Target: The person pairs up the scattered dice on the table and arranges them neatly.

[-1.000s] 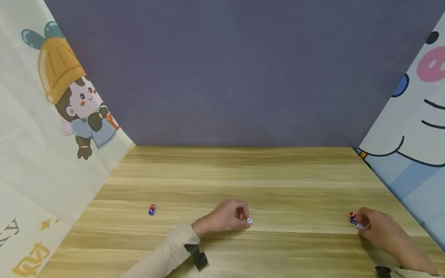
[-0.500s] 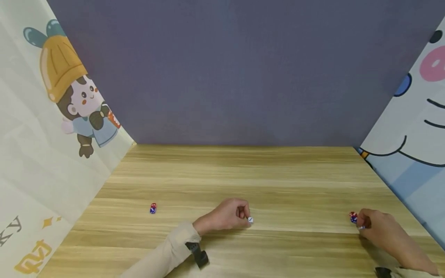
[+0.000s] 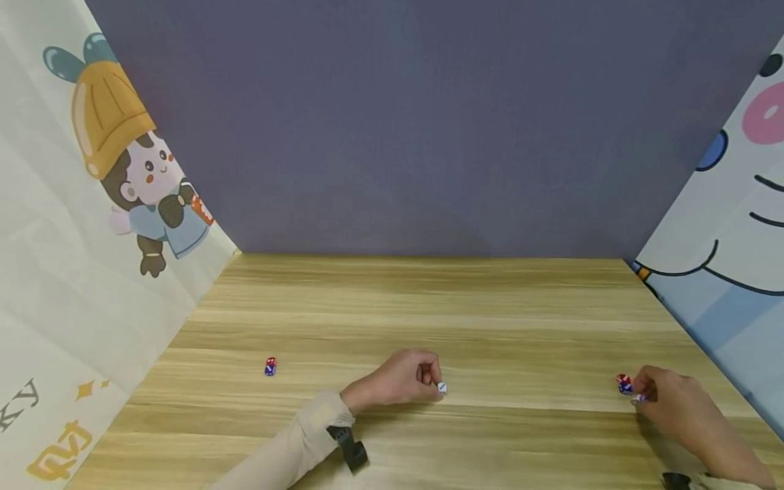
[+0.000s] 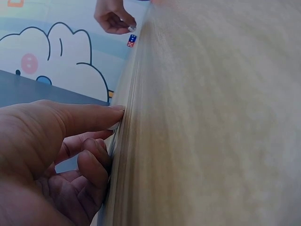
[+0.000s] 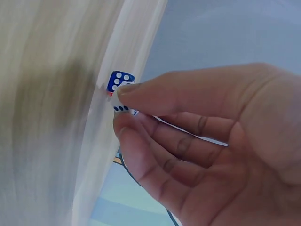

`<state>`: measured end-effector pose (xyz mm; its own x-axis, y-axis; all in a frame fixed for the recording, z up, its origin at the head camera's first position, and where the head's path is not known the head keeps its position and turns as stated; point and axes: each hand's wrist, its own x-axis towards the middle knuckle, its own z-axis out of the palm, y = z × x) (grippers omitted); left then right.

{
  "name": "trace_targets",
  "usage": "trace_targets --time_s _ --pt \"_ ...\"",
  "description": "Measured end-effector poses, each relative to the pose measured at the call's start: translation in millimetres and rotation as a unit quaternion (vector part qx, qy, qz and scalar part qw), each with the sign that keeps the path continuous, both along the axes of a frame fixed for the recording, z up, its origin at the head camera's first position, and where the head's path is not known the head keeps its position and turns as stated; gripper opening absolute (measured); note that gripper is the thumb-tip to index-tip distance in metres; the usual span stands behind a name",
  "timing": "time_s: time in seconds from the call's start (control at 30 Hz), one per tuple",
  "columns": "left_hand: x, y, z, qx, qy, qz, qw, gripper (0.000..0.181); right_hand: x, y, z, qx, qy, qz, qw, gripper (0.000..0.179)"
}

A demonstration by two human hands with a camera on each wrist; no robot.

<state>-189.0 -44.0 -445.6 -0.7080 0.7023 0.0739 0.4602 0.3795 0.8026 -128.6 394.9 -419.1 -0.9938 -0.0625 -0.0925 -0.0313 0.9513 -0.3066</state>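
Wooden tabletop point(image 3: 490, 327), left grip point(image 3: 398, 378) clamped on 1 white die point(image 3: 442, 388), right grip point(image 3: 682, 407) on 1 part-hidden die point(image 5: 120, 104)

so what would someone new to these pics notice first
Probably the orange-hatted cartoon figure on the pale side wall, at the left of the head view. Next, likely the hands: the left hand pinches a white die near the middle of the wooden table, while the right hand pinches another white die farther right, close to a red-and-blue dice pair.

"ky" point(image 3: 20, 406) on the left wall point(image 3: 43, 224)
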Motion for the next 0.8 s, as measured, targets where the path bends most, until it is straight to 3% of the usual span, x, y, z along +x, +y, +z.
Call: trace_targets --time_s 0.37,0.7,0.8 --pt "1.0 1.2 1.2 0.000 -0.008 0.005 1.0000 0.016 6.7 -9.8 6.3 -0.001 0.083 0.027 0.9962 0.017" --pt "-0.3 1.2 0.3 0.001 -0.008 0.004 1.0000 0.017 3.2 -39.4 12.9 -0.019 0.113 0.053 0.9920 0.015" --pt "-0.8 1.0 0.4 0.004 -0.009 0.003 1.0000 0.017 1.9 -47.3 14.2 -0.023 0.139 0.064 0.9880 0.016"
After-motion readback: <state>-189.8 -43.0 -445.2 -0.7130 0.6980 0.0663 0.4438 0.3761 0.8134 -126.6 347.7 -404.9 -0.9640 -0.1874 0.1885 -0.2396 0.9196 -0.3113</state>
